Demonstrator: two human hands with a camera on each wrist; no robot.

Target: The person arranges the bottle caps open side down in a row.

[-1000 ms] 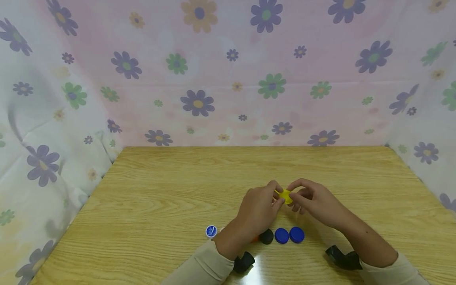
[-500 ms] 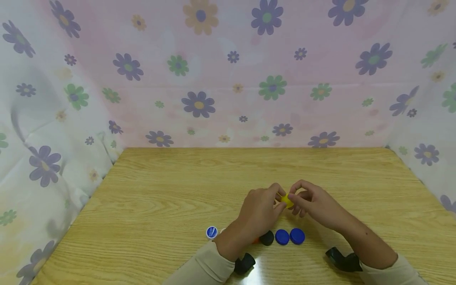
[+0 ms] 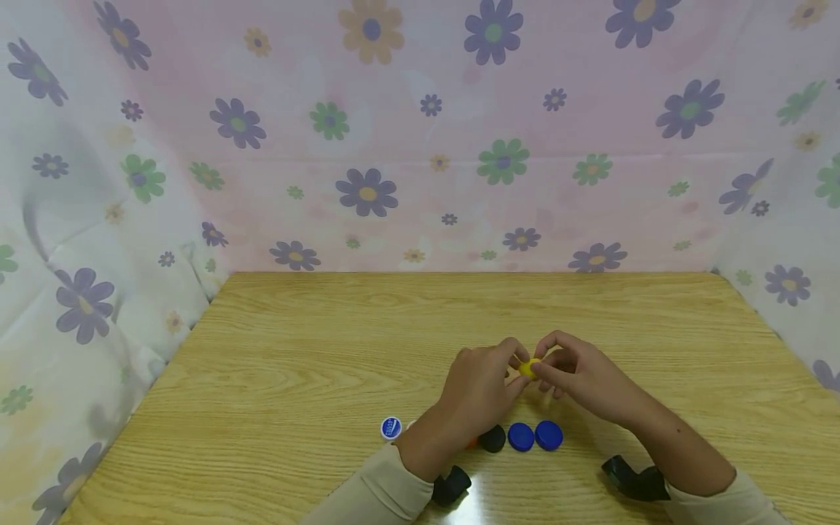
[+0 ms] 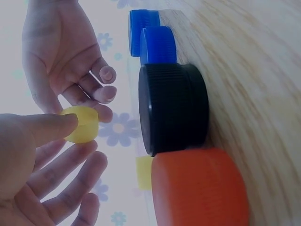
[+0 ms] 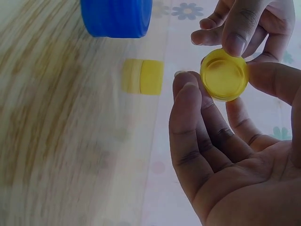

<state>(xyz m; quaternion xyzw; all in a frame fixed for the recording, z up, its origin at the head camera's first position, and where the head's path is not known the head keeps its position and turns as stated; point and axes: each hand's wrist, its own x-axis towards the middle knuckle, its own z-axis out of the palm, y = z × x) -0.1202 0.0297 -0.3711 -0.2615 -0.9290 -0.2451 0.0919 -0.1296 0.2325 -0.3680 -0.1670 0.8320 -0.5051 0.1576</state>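
Note:
Both hands meet over the middle right of the table in the head view, around one yellow bottle cap [image 3: 528,368]. My left hand [image 3: 475,386] pinches this cap between thumb and fingers from the left. My right hand [image 3: 584,375] grips its other side with thumb and fingertips. The right wrist view shows the round face of the yellow bottle cap [image 5: 224,75], with a raised ring. Fingers cover part of its edge. A second yellow cap [image 5: 151,76] stands on the table beyond the hands; the head view hides it.
Nearer the body runs a row of caps: white-and-blue [image 3: 391,428], orange [image 3: 472,442] mostly behind the left wrist, black [image 3: 492,438], and two blue, left [image 3: 521,436] and right [image 3: 548,435]. Black curved pieces [image 3: 451,485] sit at both wrists. Flowered cloth surrounds the table [image 3: 295,350].
The yellow cap has tilted between the fingers and shifted slightly right and toward the body. Both hands keep hold of it; the caps in the row stay put.

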